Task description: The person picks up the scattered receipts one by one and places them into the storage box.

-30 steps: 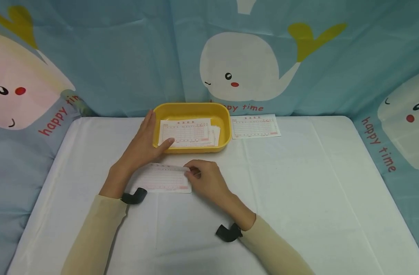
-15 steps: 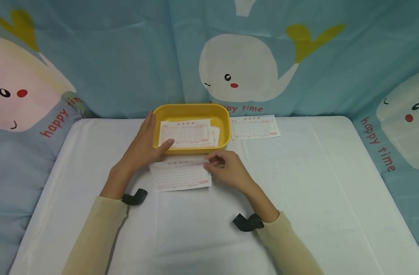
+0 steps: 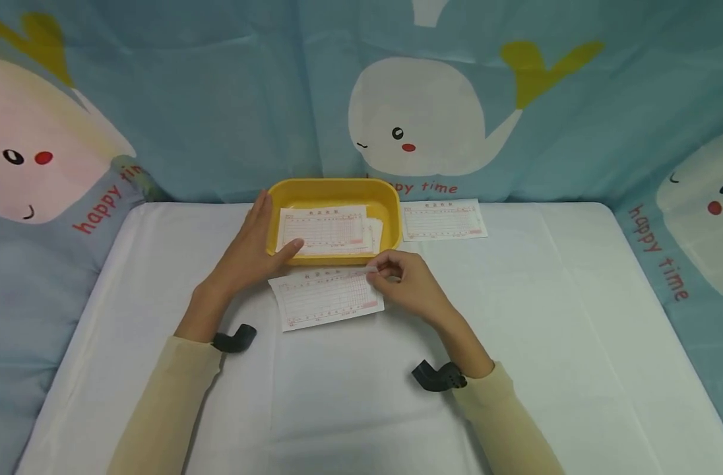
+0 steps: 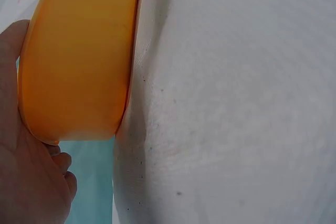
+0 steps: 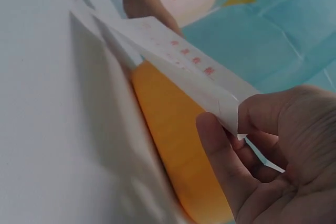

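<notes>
My left hand (image 3: 245,247) holds the left end of a yellow plastic tray (image 3: 391,204), thumb over the near rim and fingers along the outer side. In the left wrist view the tray (image 4: 79,61) has its wall against the palm. Between thumb and fingers, my right hand (image 3: 411,287) pinches the upper right corner of a white receipt slip (image 3: 326,303) printed in red. This slip hangs just in front of the tray, slightly tilted and lifted off the table, as the right wrist view shows. Inside the tray lie several similar slips (image 3: 322,227), overlapping.
Another printed slip (image 3: 444,220) lies flat right of the tray. A white cloth covers the table (image 3: 545,369). Blue curtains (image 3: 249,99) with whale prints stand behind and at both sides. A black wrist device (image 3: 435,376) sits on each wrist.
My right hand has drawn the slip rightward and up from the table beside the left forearm, to in front of the tray. The left hand and tray stay put.
</notes>
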{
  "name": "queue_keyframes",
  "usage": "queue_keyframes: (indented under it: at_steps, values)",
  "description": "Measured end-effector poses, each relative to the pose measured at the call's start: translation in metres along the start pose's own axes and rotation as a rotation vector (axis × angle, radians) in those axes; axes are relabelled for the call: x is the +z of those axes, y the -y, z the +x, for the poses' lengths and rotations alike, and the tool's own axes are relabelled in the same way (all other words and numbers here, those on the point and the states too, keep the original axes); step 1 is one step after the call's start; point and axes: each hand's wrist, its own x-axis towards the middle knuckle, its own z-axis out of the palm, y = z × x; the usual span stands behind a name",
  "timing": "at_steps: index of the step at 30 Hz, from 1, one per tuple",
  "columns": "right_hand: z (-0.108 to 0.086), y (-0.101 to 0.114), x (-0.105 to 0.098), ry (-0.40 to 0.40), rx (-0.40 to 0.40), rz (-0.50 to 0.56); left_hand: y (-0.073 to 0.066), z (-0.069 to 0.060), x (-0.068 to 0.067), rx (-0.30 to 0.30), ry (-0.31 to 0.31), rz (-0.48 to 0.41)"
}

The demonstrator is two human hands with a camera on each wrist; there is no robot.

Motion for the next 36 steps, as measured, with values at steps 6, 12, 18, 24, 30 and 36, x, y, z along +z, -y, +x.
queue_keyframes:
  at_steps: [6,12,18,24,30,36]
  values:
    - [0.002,0.005,-0.005,-0.023,-0.016,0.001,0.001,0.001,0.001,0.004,0.001,-0.022]
    - [0.010,0.009,-0.016,-0.059,-0.053,-0.036,0.005,0.002,0.005,0.016,-0.002,-0.047]
    - [0.022,0.020,-0.032,-0.113,-0.065,0.029,0.005,0.003,0.004,0.044,-0.032,-0.002]
    - [0.036,0.030,-0.047,-0.172,-0.027,0.141,0.004,0.001,0.003,0.034,-0.012,0.028]
    - [0.050,0.036,-0.053,-0.193,0.017,0.158,0.002,0.001,0.003,0.012,0.001,0.039]
    - [0.068,0.041,-0.058,-0.211,0.024,0.080,0.002,0.002,0.002,0.009,-0.003,0.042]
